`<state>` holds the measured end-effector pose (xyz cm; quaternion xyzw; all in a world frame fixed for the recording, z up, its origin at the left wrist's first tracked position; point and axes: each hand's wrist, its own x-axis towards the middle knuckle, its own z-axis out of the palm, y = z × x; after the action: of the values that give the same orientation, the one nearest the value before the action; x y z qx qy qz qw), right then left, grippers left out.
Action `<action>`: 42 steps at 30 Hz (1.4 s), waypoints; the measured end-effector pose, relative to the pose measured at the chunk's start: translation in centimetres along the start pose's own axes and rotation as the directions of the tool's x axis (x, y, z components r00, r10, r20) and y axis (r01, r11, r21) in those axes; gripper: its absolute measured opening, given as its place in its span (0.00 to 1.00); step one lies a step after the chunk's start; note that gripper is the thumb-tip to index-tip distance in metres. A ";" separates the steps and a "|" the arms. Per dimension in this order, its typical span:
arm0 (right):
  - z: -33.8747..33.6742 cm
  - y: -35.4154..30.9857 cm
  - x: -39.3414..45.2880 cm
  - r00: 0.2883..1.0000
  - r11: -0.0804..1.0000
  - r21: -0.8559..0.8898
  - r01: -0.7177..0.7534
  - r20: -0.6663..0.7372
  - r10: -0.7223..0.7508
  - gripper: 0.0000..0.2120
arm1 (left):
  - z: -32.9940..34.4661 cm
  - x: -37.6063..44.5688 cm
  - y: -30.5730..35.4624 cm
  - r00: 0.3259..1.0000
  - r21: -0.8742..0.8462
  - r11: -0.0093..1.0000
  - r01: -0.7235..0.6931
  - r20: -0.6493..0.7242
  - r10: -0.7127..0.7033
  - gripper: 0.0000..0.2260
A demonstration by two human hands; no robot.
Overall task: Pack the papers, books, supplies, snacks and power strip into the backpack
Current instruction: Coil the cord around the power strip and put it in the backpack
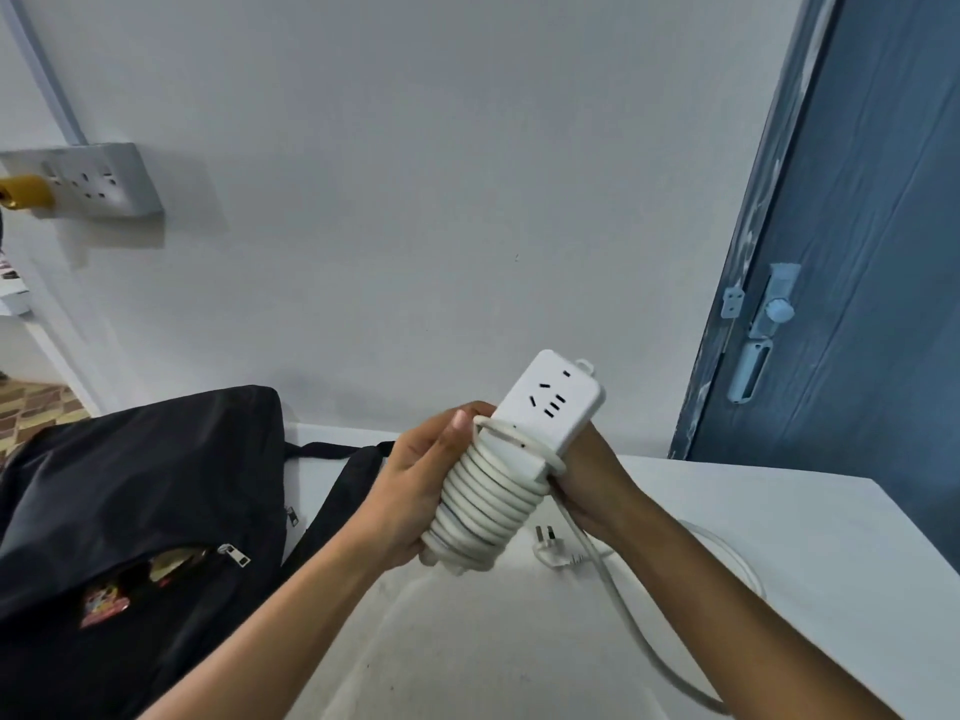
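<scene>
I hold a white power strip (553, 402) above the white table (779, 553), its cord (488, 501) wound in many turns round its lower half. My left hand (415, 491) grips the coiled part from the left, thumb on top. My right hand (592, 485) holds the strip from behind and below, where the loose cord leaves the coil. The rest of the cord trails over the table to the plug (553, 548), which lies flat. The black backpack (130, 491) sits at the left, its front pocket unzipped with a colourful snack packet (104, 608) showing inside.
A wall socket plate (98, 179) with a yellow plug (26, 192) is mounted on the white wall at upper left. A blue door (857, 252) with a latch stands at the right. The table's far right corner lies near the door.
</scene>
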<state>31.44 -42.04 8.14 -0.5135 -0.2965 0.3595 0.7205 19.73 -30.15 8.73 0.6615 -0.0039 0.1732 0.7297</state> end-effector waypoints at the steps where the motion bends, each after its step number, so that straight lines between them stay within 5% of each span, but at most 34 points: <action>1: -0.2 0.3 -0.1 0.999 0.999 0.041 0.014 -0.034 -0.012 0.10 | -0.2 0.1 0.0 0.998 -0.016 0.999 0.028 -0.049 -0.028 0.26; 5: -0.8 1.1 -1.3 0.996 0.952 0.304 -0.022 0.085 -0.004 0.23 | -0.6 0.3 -0.1 0.983 -0.058 0.996 0.067 -0.165 -0.076 0.18; 10: 1.9 2.0 -2.3 0.974 0.995 -0.079 0.057 -0.215 -0.073 0.20 | 0.1 0.2 -0.9 0.983 0.034 0.996 0.078 -0.168 -0.071 0.20; 16: 4.8 3.0 -3.6 0.932 0.986 0.115 0.120 -0.355 -0.072 0.18 | 0.8 0.0 -1.2 0.963 0.054 0.987 0.152 -0.233 -0.136 0.22; 20: 5.2 3.2 -4.1 0.944 0.994 -0.004 0.108 -0.313 -0.103 0.10 | 0.2 -0.3 -0.9 0.957 -0.022 0.977 0.210 -0.200 -0.210 0.20; 23: 4.7 2.9 -4.2 0.971 0.985 -0.121 0.122 -0.193 -0.144 0.16 | -0.8 0.0 -1.1 0.951 0.003 0.973 0.232 -0.210 -0.227 0.20; 29: 1.6 2.3 -5.3 0.958 0.913 -0.288 -0.288 -0.088 0.274 0.21 | -4.5 1.4 0.0 0.930 0.439 0.887 0.142 -0.367 0.033 0.13; 33: 0.5 0.8 -6.4 0.959 0.735 -0.649 -0.196 0.031 0.283 0.11 | -7.0 1.5 -0.4 0.900 0.684 0.675 0.277 -0.431 0.068 0.11; 36: 0.5 -0.4 -6.2 0.997 0.496 -0.867 -0.038 0.002 0.078 0.09 | -7.2 1.2 -1.1 0.948 0.859 0.424 0.286 -0.319 0.008 0.12; 38: 0.7 -1.4 -5.7 0.995 0.432 -0.901 0.029 -0.015 -0.097 0.08 | -6.7 1.0 -1.5 0.981 0.930 0.315 0.188 -0.164 -0.102 0.21; 40: 0.3 -2.1 -4.5 0.976 0.444 -0.895 0.041 -0.059 -0.209 0.07 | -5.9 0.8 -1.4 0.979 0.938 0.336 0.081 -0.011 -0.206 0.30; 42: -0.9 -2.4 -3.2 0.969 0.540 -0.841 0.024 -0.113 -0.220 0.07 | -5.0 0.5 -1.1 0.966 0.897 0.443 0.015 0.102 -0.239 0.24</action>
<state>30.93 -45.66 9.99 -0.8056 -0.3909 0.0694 0.4398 19.38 -25.21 7.17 0.9574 0.0588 0.0219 0.2819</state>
